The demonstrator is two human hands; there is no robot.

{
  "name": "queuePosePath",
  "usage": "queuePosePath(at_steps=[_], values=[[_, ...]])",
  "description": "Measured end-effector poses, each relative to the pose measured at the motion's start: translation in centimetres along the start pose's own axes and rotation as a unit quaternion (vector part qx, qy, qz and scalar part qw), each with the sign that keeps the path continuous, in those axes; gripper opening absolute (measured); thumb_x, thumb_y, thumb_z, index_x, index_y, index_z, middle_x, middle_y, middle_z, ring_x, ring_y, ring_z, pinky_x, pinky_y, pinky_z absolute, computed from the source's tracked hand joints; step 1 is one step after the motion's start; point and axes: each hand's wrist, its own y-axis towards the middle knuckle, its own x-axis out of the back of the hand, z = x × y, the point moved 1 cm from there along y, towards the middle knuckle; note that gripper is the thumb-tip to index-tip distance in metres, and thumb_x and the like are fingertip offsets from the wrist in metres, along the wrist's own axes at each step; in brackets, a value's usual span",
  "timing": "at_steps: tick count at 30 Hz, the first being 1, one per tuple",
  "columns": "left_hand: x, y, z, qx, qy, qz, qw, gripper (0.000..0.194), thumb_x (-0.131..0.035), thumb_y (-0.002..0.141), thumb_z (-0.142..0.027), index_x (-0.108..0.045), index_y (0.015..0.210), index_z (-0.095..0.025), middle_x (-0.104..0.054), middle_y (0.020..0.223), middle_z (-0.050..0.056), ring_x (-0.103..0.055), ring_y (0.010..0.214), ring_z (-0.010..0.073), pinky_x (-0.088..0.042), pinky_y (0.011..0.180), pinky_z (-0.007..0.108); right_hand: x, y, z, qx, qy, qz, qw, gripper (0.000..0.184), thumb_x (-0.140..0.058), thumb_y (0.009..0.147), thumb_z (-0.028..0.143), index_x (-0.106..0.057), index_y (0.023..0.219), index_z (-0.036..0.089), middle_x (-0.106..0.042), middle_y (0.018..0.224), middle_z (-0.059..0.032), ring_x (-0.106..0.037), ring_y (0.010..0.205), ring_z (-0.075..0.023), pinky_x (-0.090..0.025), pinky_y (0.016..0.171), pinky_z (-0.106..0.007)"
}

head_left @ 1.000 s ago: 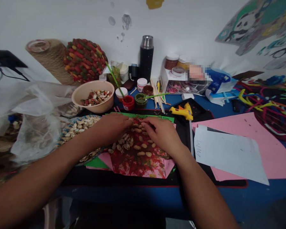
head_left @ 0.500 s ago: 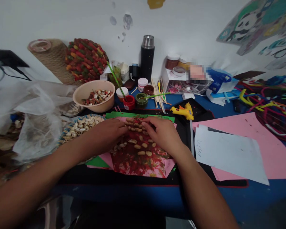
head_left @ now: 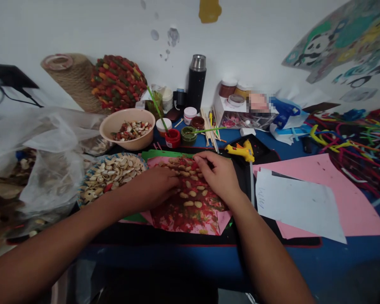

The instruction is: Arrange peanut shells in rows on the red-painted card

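Observation:
My left hand (head_left: 160, 184) is over the left part of a paint-smeared pink paper (head_left: 180, 221), fingers bent down and close together; whatever lies under the fingertips is hidden. At the paper's upper right is my right hand (head_left: 220, 172), its thumb apart from the bent fingers, the fingertips by the end of a row of peanuts (head_left: 185, 168). Several more peanuts (head_left: 192, 194) are scattered below that row, between the hands. Red and dark green paint covers much of the paper, which lies on green sheets (head_left: 156, 153).
A basket (head_left: 82, 181) of shells stands left, with a beige bowl (head_left: 106, 128) behind. Open red (head_left: 172, 139) and green (head_left: 188, 135) paint jars hold green sticks. A yellow glue gun (head_left: 242, 151), black flask (head_left: 196, 86) and white sheet (head_left: 297, 202) lie around. Clear plastic bags (head_left: 50, 169) crowd the left.
My left hand has moved right and down over the paper, uncovering more of the shell basket. My right hand has shifted slightly, its thumb now further from the peanut row. The view has tilted a little.

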Motion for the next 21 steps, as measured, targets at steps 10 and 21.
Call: queuePosePath(at_steps=[10, 21], values=[[-0.63, -0.58, 0.39, -0.018, 0.047, -0.045, 0.998, 0.010, -0.070, 0.099, -0.024, -0.074, 0.106, -0.018, -0.078, 0.111, 0.010, -0.071, 0.108, 0.0305, -0.053, 0.098, 0.044, -0.26, 0.05, -0.24, -0.014, -0.001, 0.008, 1.000, 0.020, -0.062, 0.105, 0.034, -0.080, 0.103, 0.026, -0.085, 0.095, -0.0021, -0.080, 0.085, -0.0232, -0.056, 0.079, -0.033], [-0.30, -0.76, 0.62, 0.003, 0.058, -0.056, 0.997, 0.022, -0.058, 0.106, -0.029, -0.074, 0.099, -0.016, -0.078, 0.101, 0.012, -0.073, 0.098, 0.0290, -0.055, 0.093, 0.043, -0.28, 0.03, -0.41, 0.000, -0.025, 0.012, 1.000, 0.020, -0.063, 0.106, 0.033, -0.081, 0.104, 0.026, -0.085, 0.095, -0.0017, -0.078, 0.085, -0.0224, -0.052, 0.078, -0.032]])
